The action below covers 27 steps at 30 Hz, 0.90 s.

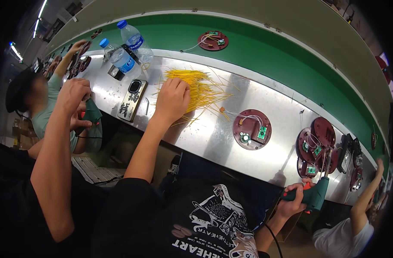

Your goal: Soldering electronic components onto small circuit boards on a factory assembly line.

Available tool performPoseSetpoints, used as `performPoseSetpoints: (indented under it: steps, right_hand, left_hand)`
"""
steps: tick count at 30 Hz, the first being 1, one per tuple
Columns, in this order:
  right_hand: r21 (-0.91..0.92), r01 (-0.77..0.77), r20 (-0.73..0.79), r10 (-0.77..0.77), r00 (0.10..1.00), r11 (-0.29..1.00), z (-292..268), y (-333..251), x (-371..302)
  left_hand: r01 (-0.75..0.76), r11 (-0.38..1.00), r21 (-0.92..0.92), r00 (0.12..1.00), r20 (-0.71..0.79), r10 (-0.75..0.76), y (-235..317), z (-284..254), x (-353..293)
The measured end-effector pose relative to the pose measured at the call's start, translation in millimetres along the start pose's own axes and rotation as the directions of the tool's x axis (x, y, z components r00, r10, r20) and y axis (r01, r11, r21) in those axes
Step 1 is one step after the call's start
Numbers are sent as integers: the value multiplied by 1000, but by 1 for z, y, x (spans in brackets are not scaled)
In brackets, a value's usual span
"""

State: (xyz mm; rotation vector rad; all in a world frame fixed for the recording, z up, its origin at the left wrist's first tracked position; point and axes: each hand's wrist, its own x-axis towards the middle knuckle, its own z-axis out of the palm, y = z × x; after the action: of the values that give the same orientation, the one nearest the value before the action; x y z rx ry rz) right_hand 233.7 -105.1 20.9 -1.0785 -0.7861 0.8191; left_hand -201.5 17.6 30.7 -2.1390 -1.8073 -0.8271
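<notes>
My left hand (174, 99) rests on a loose pile of thin yellow wires (200, 88), fingers curled down into it; the fingertips are hidden. My right hand (293, 201) is wrapped round the handle of a green soldering gun (314, 195) with a red trigger, held at the bench's near edge. Its metal tip points up beside a stack of round maroon covers (324, 131) carrying small green circuit boards and wires. Between my hands, one maroon cover (250, 118) lies on the metal bench, with a circuit board, a round green part and white wires leading to a small orange-brown piece.
Left of the wires are a phone (132, 99) and two water bottles (138, 41). Another maroon cover (213, 40) lies on the green strip behind. At left, a co-worker's hands (76, 96) hold a green tool (93, 115); another person's arm (364, 202) reaches in at right.
</notes>
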Motion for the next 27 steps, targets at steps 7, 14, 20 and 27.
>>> performPoseSetpoints:
  steps: [7, 14, 20, 27]
  right_hand:
    - [-2, 13, 52, -13, 999, 1000, 5, 0, 0]
    - [-4, -8, 59, 8, 998, 1000, 11, -2, 1]
    - [-10, -17, 56, 17, 998, 1000, 13, -2, 1]
    - [-44, -24, 112, 29, 993, 999, -1, -3, -2]
  left_hand:
    - [58, 998, 32, 993, 99, -61, 4, -5, 4]
    - [16, 1000, -7, 1000, 17, -15, -6, -4, 8]
    - [30, 997, -74, 1000, 7, -29, -6, -3, 7]
    - [0, 994, -111, 998, -66, -7, 33, -8, 16]
